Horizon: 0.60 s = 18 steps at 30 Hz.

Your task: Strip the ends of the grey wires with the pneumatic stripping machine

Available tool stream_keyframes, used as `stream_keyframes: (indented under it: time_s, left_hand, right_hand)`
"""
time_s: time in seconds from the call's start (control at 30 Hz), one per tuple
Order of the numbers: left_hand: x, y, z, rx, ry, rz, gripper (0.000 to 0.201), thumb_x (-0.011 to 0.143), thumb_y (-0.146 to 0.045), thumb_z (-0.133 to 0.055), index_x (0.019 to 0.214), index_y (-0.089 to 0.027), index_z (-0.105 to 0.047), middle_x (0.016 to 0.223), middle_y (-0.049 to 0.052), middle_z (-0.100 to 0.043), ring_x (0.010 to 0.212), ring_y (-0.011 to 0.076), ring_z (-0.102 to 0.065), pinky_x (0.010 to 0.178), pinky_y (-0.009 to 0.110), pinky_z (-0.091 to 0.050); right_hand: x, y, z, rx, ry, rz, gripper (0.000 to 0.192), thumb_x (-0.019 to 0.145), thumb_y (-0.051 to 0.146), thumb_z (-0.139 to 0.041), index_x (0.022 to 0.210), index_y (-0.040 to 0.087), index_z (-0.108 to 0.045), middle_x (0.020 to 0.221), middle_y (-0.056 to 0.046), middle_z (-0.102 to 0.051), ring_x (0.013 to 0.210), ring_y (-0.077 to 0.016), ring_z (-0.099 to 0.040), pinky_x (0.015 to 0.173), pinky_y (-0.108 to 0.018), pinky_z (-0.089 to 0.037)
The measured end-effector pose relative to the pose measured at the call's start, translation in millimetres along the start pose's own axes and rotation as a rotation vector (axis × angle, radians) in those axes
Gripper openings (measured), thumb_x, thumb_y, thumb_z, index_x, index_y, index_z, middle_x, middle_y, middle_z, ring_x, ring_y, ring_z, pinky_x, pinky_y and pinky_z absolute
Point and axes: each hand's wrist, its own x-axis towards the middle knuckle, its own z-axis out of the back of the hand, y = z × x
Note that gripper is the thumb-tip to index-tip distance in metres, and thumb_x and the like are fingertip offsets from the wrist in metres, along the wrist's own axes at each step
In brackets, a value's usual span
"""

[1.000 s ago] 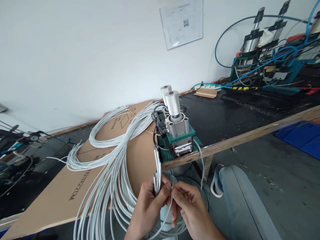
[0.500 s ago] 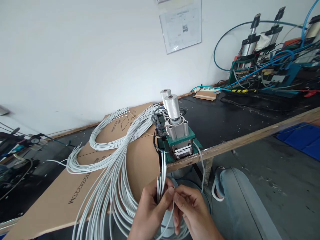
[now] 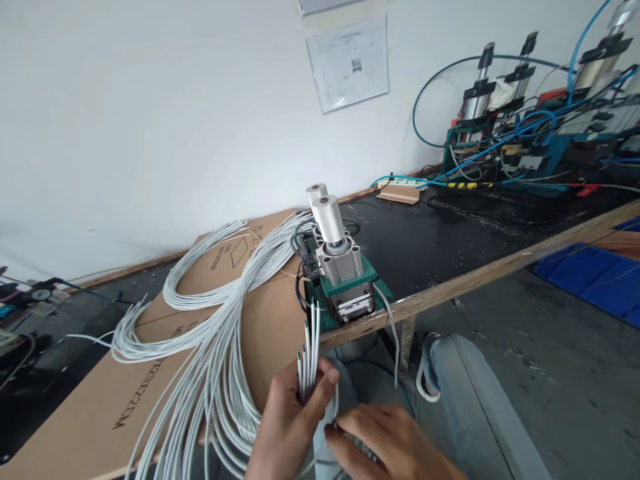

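My left hand [image 3: 290, 427] grips a small bunch of white cables [image 3: 307, 353] with their ends pointing up, just below the bench edge. Those cables belong to a long white cable bundle [image 3: 220, 353] that loops over a cardboard sheet [image 3: 165, 373]. My right hand [image 3: 385, 443] sits lower and to the right, fingers curled among the cable loops near my lap; what it holds is hidden. A small pneumatic machine [image 3: 340, 273] with two silver cylinders on a green base stands at the bench edge, just above the cable ends.
The black workbench [image 3: 450, 233] has a wooden front edge [image 3: 500, 270]. Larger pneumatic machines with blue hoses [image 3: 520, 127] stand at the back right. A power strip [image 3: 405, 180] lies by the wall. My knee in jeans [image 3: 475, 393] is at lower right. Blue bins [image 3: 595, 277] sit on the floor.
My right hand has let go of the cable tips and dropped down and to the right into the loops. The left hand still holds the bunch upright. The view shifted slightly right.
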Motion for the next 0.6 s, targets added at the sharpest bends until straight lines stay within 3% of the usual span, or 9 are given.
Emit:
stream_keyframes:
  time_s: [0.13,0.2,0.3,0.43,0.6]
  left_hand:
    - [-3,-11,5.6,-0.145,-0.127,0.014,0.045,0.089,-0.057,-0.062,0.105,-0.015,-0.062,0.054,-0.01,-0.033,0.049,0.0091,-0.026,0.045,0.02,-0.023]
    - [-6,-19,8.6,-0.22,-0.23,0.01,0.041,0.088,-0.054,-0.066,0.102,-0.016,-0.063,0.055,-0.01,-0.032,0.049,0.0088,-0.028,0.044,0.019,-0.024]
    - [-10,-29,8.7,-0.319,-0.33,-0.001,0.037,0.087,-0.053,-0.069,0.098,-0.017,-0.065,0.056,-0.01,-0.029,0.05,0.0081,-0.028,0.044,0.017,-0.025]
    - [-10,-33,2.0,-0.371,-0.338,0.036,0.041,0.081,-0.056,-0.074,0.093,-0.018,-0.067,0.055,-0.01,-0.028,0.049,0.0073,-0.027,0.043,0.016,-0.026]
    - [-5,-40,-9.8,-0.435,-0.463,0.046,0.042,0.07,-0.056,-0.082,0.085,-0.017,-0.072,0.053,-0.008,-0.034,0.046,0.0083,-0.032,0.039,0.018,-0.032]
  right_hand:
    - [13,-8,3,0.005,-0.025,-0.007,0.038,0.107,0.022,-0.029,0.108,0.012,-0.065,0.085,-0.01,-0.073,0.071,-0.0187,-0.071,0.064,-0.029,-0.056]
    - [15,-18,8,0.025,-0.058,-0.003,0.038,0.108,0.02,-0.028,0.114,0.011,-0.065,0.094,-0.013,-0.075,0.087,-0.0207,-0.074,0.073,-0.03,-0.06]
    - [15,-34,14,0.015,-0.066,-0.015,0.029,0.102,0.008,-0.042,0.121,0.011,-0.064,0.106,-0.014,-0.077,0.103,-0.0219,-0.073,0.085,-0.028,-0.062]
    - [16,-47,11,-0.03,-0.079,0.023,0.026,0.1,0.006,-0.048,0.116,0.01,-0.068,0.103,-0.014,-0.078,0.103,-0.0228,-0.074,0.084,-0.028,-0.065]
    - [8,-52,-7,-0.112,-0.25,-0.021,0.02,0.097,0.004,-0.055,0.11,0.007,-0.07,0.104,-0.016,-0.078,0.102,-0.0221,-0.075,0.086,-0.028,-0.064]
